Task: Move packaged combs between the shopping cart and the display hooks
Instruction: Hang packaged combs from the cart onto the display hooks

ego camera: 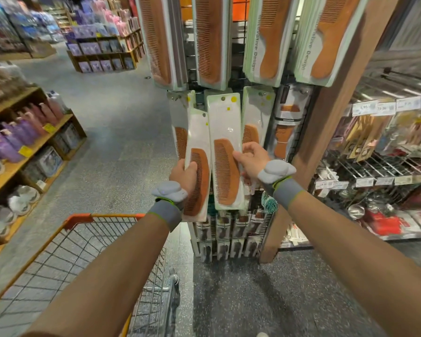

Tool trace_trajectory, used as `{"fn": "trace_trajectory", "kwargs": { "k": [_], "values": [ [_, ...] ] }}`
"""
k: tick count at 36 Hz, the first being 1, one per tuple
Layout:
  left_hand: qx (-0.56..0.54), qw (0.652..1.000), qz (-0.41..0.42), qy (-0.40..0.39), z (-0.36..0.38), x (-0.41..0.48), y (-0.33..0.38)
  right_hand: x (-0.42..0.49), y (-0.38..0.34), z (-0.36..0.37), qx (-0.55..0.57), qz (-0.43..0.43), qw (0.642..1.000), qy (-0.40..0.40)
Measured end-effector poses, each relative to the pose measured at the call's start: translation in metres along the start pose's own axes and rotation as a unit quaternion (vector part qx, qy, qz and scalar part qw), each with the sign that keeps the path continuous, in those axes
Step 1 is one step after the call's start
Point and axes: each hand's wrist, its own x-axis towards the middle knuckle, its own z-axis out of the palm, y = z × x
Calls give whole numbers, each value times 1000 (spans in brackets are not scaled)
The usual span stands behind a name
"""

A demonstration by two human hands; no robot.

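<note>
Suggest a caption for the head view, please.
Left hand holds a packaged brown wooden comb, right hand a second comb, facing display rack.

A single wide-angle camera rode on the person's head and looked forward and down. It stood close to the display rack (192,69), which filled the upper centre of the frame. Both forearms reached in from the bottom corners. The left hand (183,175) and right hand (252,158) met mid-frame, gripping the left packaged comb (201,166) and right packaged comb (223,161). The shopping cart (78,221) lay lower left, just beneath the lens. A wooden shelf (34,139) at the left edge and a wire shelf (379,166) at the right bowed away.
</note>
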Motion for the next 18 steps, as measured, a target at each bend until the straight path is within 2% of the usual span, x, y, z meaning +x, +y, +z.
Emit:
{"fn": "trace_trajectory", "kwargs": {
  "k": [7, 14, 18],
  "values": [
    [7, 1000, -12, 0, -2, 3, 2, 19, -4, 7, -41, 18, 999, -6],
    [9, 999, -25, 29, -9, 9, 0, 48, -6, 15, -8, 48, 999, 16],
    [-13, 998, -36, 41, -14, 13, -3, 60, -7, 21, -1, 97, 995, -16]
  ]
}}
